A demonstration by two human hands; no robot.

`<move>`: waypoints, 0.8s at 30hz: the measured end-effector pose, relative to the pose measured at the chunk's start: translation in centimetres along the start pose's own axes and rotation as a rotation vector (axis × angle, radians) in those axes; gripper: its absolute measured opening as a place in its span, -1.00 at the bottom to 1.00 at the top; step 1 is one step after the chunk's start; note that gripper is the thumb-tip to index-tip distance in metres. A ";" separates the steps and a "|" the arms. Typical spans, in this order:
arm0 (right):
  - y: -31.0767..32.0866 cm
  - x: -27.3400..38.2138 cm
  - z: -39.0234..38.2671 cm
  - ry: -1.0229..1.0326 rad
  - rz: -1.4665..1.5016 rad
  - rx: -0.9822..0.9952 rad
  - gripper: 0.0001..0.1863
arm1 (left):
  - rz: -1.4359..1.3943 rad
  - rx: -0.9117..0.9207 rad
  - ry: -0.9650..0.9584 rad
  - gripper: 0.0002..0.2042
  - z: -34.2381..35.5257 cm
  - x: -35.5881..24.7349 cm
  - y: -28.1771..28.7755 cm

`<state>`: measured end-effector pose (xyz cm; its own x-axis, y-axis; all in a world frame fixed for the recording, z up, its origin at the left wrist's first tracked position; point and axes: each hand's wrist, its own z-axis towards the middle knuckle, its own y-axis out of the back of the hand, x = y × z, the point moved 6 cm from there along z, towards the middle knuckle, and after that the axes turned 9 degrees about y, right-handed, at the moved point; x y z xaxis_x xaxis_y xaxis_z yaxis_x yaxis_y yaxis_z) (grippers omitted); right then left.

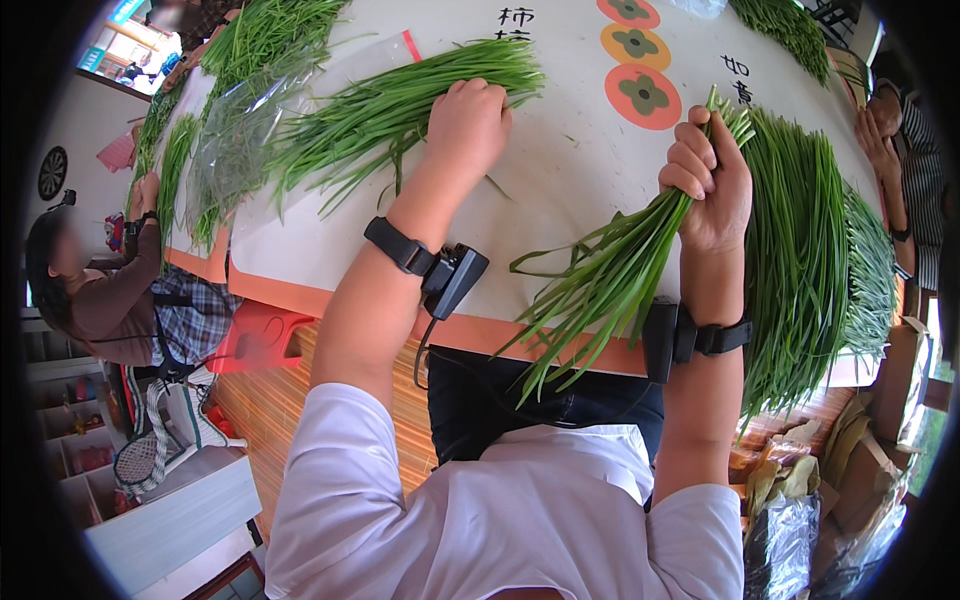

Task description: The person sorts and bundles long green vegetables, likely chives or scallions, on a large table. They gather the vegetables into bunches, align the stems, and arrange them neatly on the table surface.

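My right hand [712,180] is closed around the pale stem ends of a bunch of chives [620,270]. The long green leaves hang down to the left, past the table's front edge. My left hand [468,128] lies palm down, with fingers curled into a loose pile of chives [370,115] near their stem ends. Its fingertips are partly hidden. That pile rests partly on a clear plastic bag [240,150]. A large, neatly lined-up stack of chives [795,250] lies just right of my right hand, its leaf tips hanging over the front edge.
The white table [570,165] has an orange border and printed fruit shapes [643,97]. More chives [270,45] are heaped at the far left. A person [110,270] sits at the left; another person's hand [880,150] shows at the right. Plastic-wrapped packages [785,540] stand at lower right.
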<state>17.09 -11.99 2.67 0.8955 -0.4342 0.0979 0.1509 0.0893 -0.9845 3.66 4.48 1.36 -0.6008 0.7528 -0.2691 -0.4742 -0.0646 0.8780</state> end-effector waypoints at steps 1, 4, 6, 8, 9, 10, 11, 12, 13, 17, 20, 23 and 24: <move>0.0 -0.1 0.0 -0.005 -0.016 0.000 -0.73 | -0.014 -0.008 -0.019 -0.91 -0.1 -0.1 0.0; 0.5 -0.5 0.0 -0.017 -0.084 -0.052 -0.74 | -0.171 -0.009 -0.057 -0.93 -0.4 -0.8 0.4; 1.1 -1.0 0.0 0.003 -0.243 -0.112 -0.79 | -0.357 -0.056 -0.080 -0.94 -0.7 -1.6 1.4; 1.2 -2.2 -0.3 0.021 -0.383 -0.217 -0.80 | -0.586 -0.157 -0.106 -0.94 -1.3 -2.5 2.8; 1.3 -2.6 -0.4 0.043 -0.490 -0.245 -0.81 | -0.718 -0.053 -0.034 -0.93 -1.5 -2.7 2.5; 1.2 -3.0 -0.4 0.055 -0.565 -0.253 -0.81 | -0.849 0.052 0.038 -0.93 -2.0 -3.1 2.3; 1.1 -3.4 -0.5 0.067 -0.639 -0.261 -0.81 | -0.977 0.159 0.111 -0.92 -2.4 -3.5 1.9; 1.1 -3.6 -0.7 0.079 -0.712 -0.272 -0.81 | -1.098 0.234 0.174 -0.92 -2.8 -3.8 1.6; 1.3 -3.9 -0.8 0.091 -0.720 -0.263 -0.82 | -1.218 0.312 0.237 -0.92 -3.2 -4.2 1.3; 1.0 -5.0 -1.0 0.050 -0.764 -0.227 -0.84 | -1.455 0.393 0.305 -0.91 -4.2 -5.6 0.7; 0.6 -5.6 -1.1 0.022 -0.783 -0.225 -0.84 | -1.513 0.377 0.330 -0.90 -4.5 -5.9 0.2; 1.2 -5.4 -1.1 0.047 -0.784 -0.235 -0.84 | -1.507 0.364 0.312 -0.90 -4.4 -6.2 0.3; 1.3 -5.4 -1.1 0.046 -0.770 -0.221 -0.84 | -1.508 0.356 0.301 -0.90 -4.4 -6.3 0.3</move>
<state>12.02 -10.50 0.74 0.5551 -0.3382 0.7599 0.6286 -0.4278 -0.6496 4.49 -3.12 1.55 0.1437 -0.1751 -0.9740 -0.5871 0.7773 -0.2263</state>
